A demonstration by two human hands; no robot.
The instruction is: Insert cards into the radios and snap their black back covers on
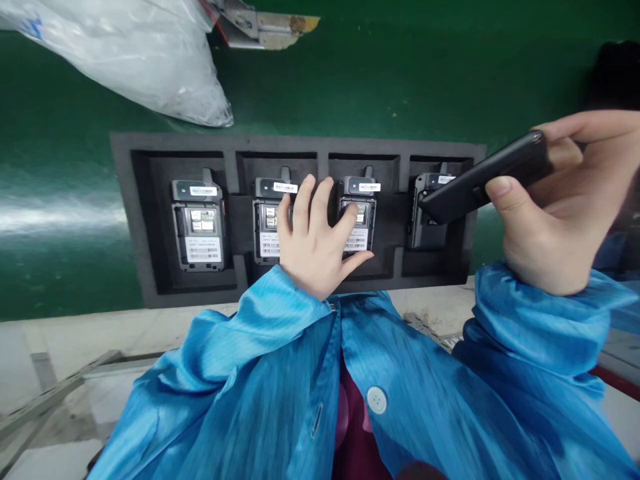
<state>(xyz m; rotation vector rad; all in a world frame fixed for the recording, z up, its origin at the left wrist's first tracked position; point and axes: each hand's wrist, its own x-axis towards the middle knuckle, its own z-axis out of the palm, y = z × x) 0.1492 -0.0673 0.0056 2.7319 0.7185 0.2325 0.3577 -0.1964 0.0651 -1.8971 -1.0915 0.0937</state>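
Observation:
A dark foam tray (173,300) with compartments lies in front of me, holding several handheld radios with short antennas. The leftmost radio (199,223) and the second radio (265,223) show open backs with white labels. My left hand (315,233) spreads its fingers between the second radio and the third radio (361,200), covering parts of both; its index finger is over the third one's open back. My right hand (555,193) grips a flat black battery pack (487,180), tilted above the rightmost radio (425,227), whose back is covered. Whether they touch, I cannot tell.
On the green table (400,80), a clear plastic bag (145,60) lies at the back left. A metal piece with a worn end (265,28) sits beside it. A dark object (615,77) stands at the far right. The table's front edge runs just below the tray.

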